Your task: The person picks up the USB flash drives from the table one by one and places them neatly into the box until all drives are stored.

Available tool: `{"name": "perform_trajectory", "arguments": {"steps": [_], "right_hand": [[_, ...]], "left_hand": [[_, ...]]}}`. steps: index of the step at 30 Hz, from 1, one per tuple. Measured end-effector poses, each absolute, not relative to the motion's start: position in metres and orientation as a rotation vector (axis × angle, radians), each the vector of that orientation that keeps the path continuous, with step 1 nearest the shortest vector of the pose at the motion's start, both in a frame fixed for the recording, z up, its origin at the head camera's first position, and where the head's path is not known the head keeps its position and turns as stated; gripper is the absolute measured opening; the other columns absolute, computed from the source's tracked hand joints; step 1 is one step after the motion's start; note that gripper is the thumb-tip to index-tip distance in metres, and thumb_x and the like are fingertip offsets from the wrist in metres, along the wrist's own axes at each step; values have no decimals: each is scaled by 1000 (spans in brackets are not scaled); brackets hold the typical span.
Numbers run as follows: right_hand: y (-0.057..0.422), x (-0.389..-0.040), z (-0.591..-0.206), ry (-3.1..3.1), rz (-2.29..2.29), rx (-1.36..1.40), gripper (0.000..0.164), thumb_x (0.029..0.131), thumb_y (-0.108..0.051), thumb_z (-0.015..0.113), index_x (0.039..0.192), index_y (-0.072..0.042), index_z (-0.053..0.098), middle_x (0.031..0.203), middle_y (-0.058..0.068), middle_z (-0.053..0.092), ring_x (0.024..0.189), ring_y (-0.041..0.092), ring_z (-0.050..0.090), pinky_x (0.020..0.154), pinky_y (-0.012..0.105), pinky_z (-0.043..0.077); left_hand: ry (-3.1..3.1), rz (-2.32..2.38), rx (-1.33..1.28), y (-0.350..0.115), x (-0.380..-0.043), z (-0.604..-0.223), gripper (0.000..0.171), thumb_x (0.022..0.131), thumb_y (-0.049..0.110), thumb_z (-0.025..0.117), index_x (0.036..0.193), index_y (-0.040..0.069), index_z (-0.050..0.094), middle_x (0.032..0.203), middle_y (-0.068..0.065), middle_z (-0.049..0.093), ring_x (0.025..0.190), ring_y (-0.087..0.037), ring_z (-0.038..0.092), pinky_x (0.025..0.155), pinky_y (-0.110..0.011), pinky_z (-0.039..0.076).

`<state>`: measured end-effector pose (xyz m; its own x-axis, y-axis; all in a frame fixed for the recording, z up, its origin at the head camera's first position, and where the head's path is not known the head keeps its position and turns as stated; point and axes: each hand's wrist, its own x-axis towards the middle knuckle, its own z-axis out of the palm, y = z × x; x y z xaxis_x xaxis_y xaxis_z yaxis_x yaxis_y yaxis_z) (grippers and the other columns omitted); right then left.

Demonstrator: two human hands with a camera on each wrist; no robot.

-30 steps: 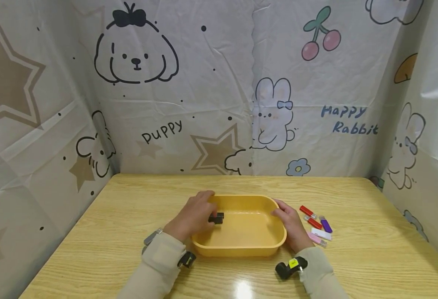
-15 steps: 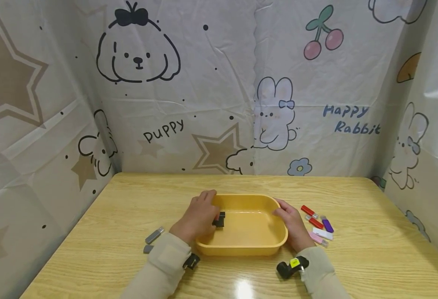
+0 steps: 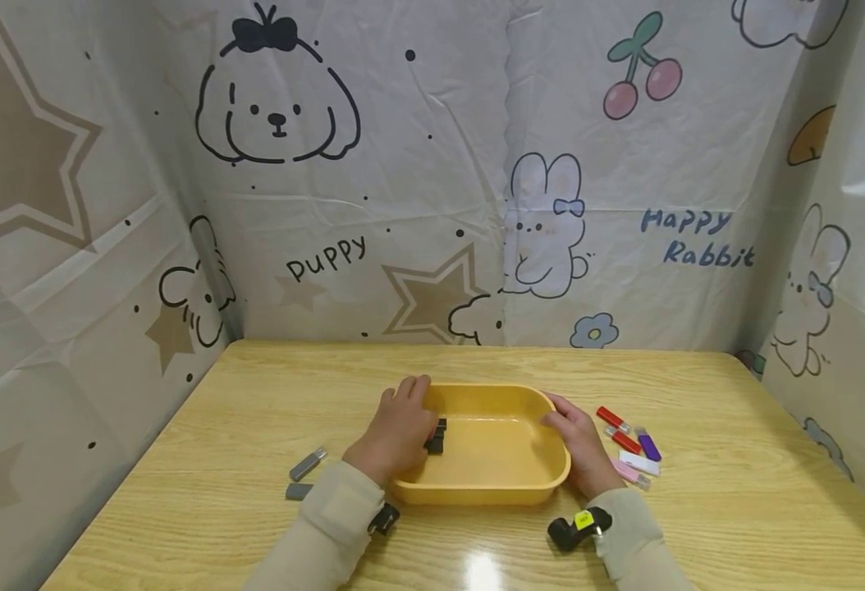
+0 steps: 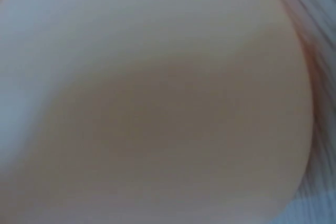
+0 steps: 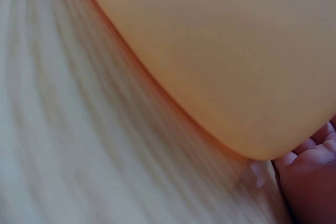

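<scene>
An orange-yellow tray (image 3: pixel 491 496) with rounded corners stands on the table. My left hand (image 3: pixel 395 431) reaches over its left end in the head view, fingertips at the far left rim. Beside those fingers, inside the tray, lie black USB drives (image 3: pixel 436 444), partly covered by the hand; I cannot tell whether the hand pinches one. My right hand (image 3: pixel 578 442) grips the tray's right side, thumb over the rim. The tray's wall (image 4: pixel 173 129) fills most of the blurred left wrist view. In the right wrist view, the right hand (image 5: pixel 310 182) shows below the tray's wall (image 5: pixel 226 77).
Right of the tray lie two red USB drives (image 3: pixel 613 419), a purple one (image 3: pixel 648 445), a white one (image 3: pixel 639 464) and a pink one (image 3: pixel 632 474). Two grey USB drives (image 3: pixel 307 465) lie left, near my left sleeve. A patterned curtain (image 3: pixel 418 164) encloses the table (image 3: pixel 735 509).
My left hand has shifted slightly right, and the black USB drives beside its fingers have turned. More of the grey drives shows. The right hand keeps its grip on the tray.
</scene>
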<state>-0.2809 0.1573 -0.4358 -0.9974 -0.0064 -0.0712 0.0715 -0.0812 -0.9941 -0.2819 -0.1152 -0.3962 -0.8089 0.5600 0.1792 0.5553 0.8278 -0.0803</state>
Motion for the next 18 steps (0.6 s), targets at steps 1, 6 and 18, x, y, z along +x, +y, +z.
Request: {"name": "perform_trajectory", "arguments": {"steps": [1, 6, 18], "right_hand": [[157, -281, -436, 2090, -2276, 75, 45, 84, -4, 45, 128, -5, 47, 127, 15, 48, 108, 27, 50, 86, 34, 45], [157, -280, -435, 2092, -2283, 72, 44, 83, -3, 45, 128, -4, 47, 126, 16, 48, 107, 27, 51, 85, 33, 45], [157, -280, -435, 2088, -2254, 82, 45, 85, -6, 46, 130, -6, 45, 130, 14, 46, 111, 27, 48, 89, 34, 43]], "left_hand": [[-2816, 40, -869, -115, -281, -396, 18, 62, 22, 77, 60, 23, 59, 130, -16, 33, 117, -33, 32, 87, -52, 36], [-2797, 62, -874, -114, -280, -396, 18, 63, 21, 76, 57, 22, 59, 127, -15, 34, 114, -33, 34, 85, -52, 36], [-2782, 55, -875, -113, -281, -399, 17, 63, 19, 76, 57, 22, 60, 126, -16, 35, 113, -33, 34, 83, -52, 36]]}}
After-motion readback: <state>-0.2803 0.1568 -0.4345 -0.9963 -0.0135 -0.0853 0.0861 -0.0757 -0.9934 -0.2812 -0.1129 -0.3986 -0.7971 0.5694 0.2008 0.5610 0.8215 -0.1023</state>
